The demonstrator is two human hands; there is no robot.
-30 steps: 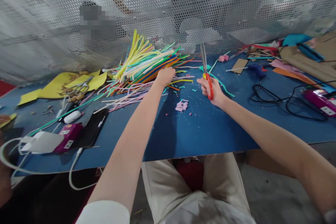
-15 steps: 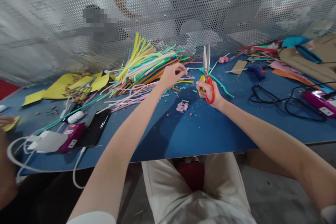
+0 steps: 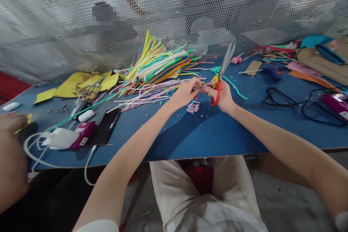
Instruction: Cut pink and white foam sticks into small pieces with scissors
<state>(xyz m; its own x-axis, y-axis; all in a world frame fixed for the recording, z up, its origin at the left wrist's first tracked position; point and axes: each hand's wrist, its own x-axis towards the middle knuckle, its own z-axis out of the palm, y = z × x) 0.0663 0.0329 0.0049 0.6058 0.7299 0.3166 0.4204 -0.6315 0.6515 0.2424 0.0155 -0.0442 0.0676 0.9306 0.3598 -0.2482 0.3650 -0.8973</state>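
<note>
Scissors (image 3: pixel 216 92) with red and yellow handles are in my right hand (image 3: pixel 224 96), blades pointing up and away. My left hand (image 3: pixel 187 92) is closed in a pinch, its fingertips meeting those of my right hand. Whatever lies between the fingertips is too small to make out. Just below the hands, a small heap of pink cut pieces (image 3: pixel 193 107) lies on the blue table (image 3: pixel 190 141). Beyond my left hand spreads a large bundle of coloured pipe cleaners (image 3: pixel 163 67), with loose pink and white strips (image 3: pixel 141 103) nearer.
At left are a black phone (image 3: pixel 104 130), a purple power strip (image 3: pixel 85 134) with a white charger (image 3: pixel 63 138), and yellow sheets (image 3: pixel 69 85). Another person's hand (image 3: pixel 12 121) rests at far left. Black cable (image 3: pixel 285 98) and cardboard (image 3: pixel 312 59) lie right. Perforated metal (image 3: pixel 168 7) stands behind.
My left hand has moved right and toward me, and its fingertips now meet my right hand's. The scissors have tilted to the right.
</note>
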